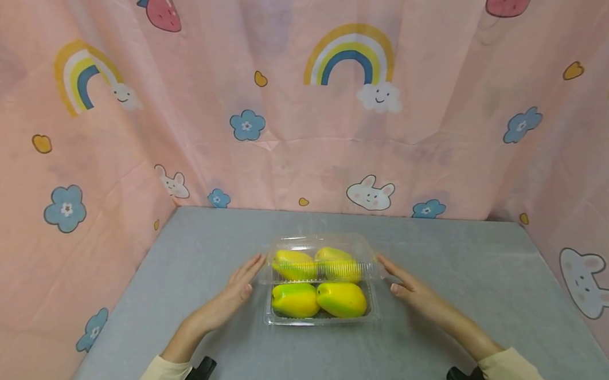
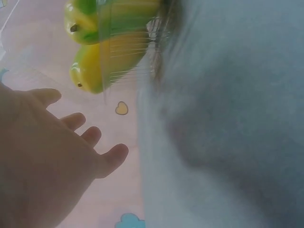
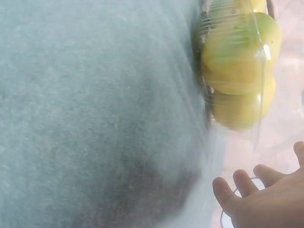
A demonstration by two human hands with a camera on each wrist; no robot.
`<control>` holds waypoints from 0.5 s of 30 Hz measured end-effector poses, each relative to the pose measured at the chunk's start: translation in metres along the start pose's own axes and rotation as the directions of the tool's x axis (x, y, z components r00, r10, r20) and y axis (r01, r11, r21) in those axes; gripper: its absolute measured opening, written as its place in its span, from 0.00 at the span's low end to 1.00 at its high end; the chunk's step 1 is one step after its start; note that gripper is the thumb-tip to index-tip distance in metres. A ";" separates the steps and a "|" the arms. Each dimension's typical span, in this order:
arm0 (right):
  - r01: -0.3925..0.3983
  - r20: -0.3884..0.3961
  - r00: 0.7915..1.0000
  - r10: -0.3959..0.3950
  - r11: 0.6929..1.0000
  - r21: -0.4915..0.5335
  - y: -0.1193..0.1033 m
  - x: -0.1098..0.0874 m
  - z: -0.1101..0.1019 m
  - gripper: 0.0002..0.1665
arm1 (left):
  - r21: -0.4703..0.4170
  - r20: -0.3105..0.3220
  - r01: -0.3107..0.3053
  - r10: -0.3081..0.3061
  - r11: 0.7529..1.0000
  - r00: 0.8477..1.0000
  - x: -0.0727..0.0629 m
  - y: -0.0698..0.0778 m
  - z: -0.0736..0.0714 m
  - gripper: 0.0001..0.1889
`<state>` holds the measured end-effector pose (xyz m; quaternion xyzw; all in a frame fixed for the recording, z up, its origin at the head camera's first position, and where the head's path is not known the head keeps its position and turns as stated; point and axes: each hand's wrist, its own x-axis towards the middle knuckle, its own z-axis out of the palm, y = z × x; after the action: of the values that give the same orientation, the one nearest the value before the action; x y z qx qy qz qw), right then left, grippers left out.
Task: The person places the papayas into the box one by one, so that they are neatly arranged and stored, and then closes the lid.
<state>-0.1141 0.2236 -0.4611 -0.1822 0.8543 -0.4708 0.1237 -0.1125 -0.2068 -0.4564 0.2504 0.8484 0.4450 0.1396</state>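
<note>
A clear plastic clamshell box (image 1: 323,322) rests on the table in the head view. Several glossy yellow-green fruits, mango-like in shape, lie inside in two rows; one front fruit (image 1: 342,300) is in plain sight. The box's transparent lid (image 1: 322,241) is tilted up over the back row. My left hand (image 1: 219,305) is at the lid's left side with fingers extended. On the opposite side, my right hand (image 1: 423,299) reaches toward the lid's right edge, fingers straight and thumb apart. Whether the fingertips touch the lid, I cannot tell.
The box stands near the middle of a grey table (image 1: 176,263). A pink curtain (image 1: 285,166) printed with rainbows, rabbits and flowers hangs behind and at both sides. Dark straps (image 1: 202,370) show at the cream sleeves.
</note>
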 end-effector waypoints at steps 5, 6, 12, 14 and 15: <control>-0.019 0.053 0.998 0.017 0.999 0.033 0.003 0.000 0.002 0.39 | 0.028 -0.001 -0.029 0.029 0.999 1.000 -0.002 -0.005 0.006 0.38; -0.023 0.063 0.998 0.021 0.999 0.035 0.004 0.000 0.003 0.39 | 0.042 0.000 -0.031 0.031 0.999 1.000 -0.002 -0.007 0.007 0.39; -0.036 0.105 0.994 0.033 0.999 0.025 0.009 0.000 0.006 0.42 | 0.093 0.034 0.014 -0.017 0.996 0.999 0.000 -0.012 0.011 0.52; -0.039 0.116 0.993 0.037 0.999 0.019 0.011 0.000 0.008 0.44 | 0.099 0.045 0.044 -0.049 0.994 0.998 0.000 -0.013 0.013 0.55; -0.045 0.121 0.992 0.043 0.999 0.014 0.012 0.000 0.009 0.45 | 0.110 0.050 0.059 -0.065 0.992 0.997 0.000 -0.013 0.013 0.56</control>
<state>-0.1132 0.2229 -0.4757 -0.1906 0.8450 -0.4633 0.1869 -0.1105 -0.2039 -0.4746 0.2428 0.8747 0.3868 0.1620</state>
